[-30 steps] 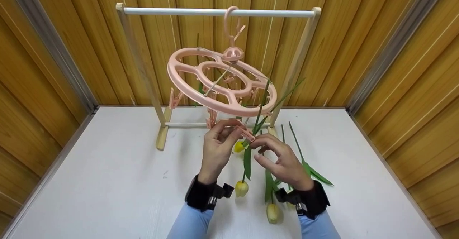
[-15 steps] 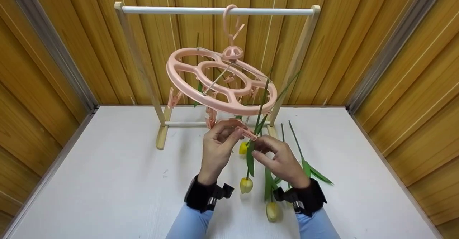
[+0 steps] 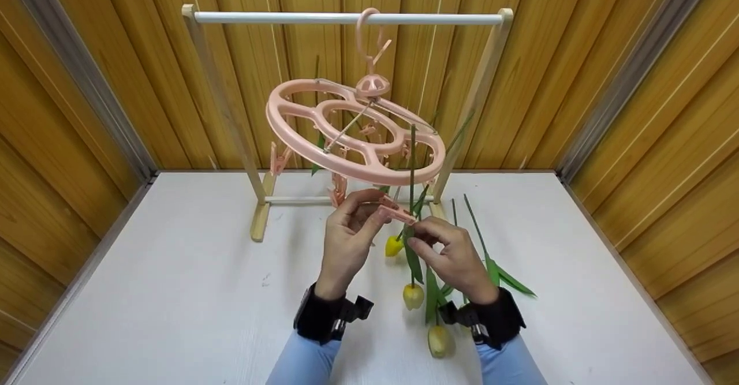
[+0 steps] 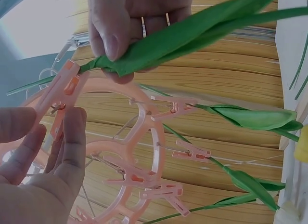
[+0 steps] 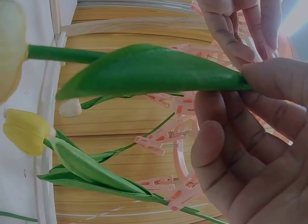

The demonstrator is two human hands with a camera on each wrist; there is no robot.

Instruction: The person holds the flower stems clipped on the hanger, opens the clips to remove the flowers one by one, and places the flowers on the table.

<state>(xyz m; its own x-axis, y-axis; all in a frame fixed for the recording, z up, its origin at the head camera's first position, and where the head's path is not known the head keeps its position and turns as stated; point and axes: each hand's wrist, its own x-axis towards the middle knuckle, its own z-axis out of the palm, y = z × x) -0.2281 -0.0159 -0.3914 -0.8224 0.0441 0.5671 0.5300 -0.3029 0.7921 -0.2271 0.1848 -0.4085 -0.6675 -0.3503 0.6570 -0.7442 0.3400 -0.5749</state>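
Observation:
In the head view my left hand [image 3: 347,246] pinches a pink clothespin [image 3: 397,213] that hangs from the pink round hanger [image 3: 361,171]. My right hand [image 3: 459,258] pinches an artificial tulip [image 3: 413,296] by its stem where the leaf begins. The pale yellow bloom points down and the bare stem end rises past the hanger's rim. The left wrist view has the tulip's green leaf [image 4: 168,43] under the right thumb, with the stem right at the tip of the clothespin [image 4: 60,91]. Seen from the right wrist, the leaf [image 5: 154,70] stretches away from my fingers.
A wooden stand with a white bar [image 3: 277,17] carries the hanger. Other clothespins [image 4: 192,150] hold tulips upside down, including a yellow tulip [image 5: 26,132]. Several loose tulips lie on the white table, with a bloom [image 3: 437,340] near my right wrist.
The tulip in my right hand has swung from a slant to nearly vertical, its bloom shifting right. Its stem has come close to the clothespin's tip. The left hand has barely moved.

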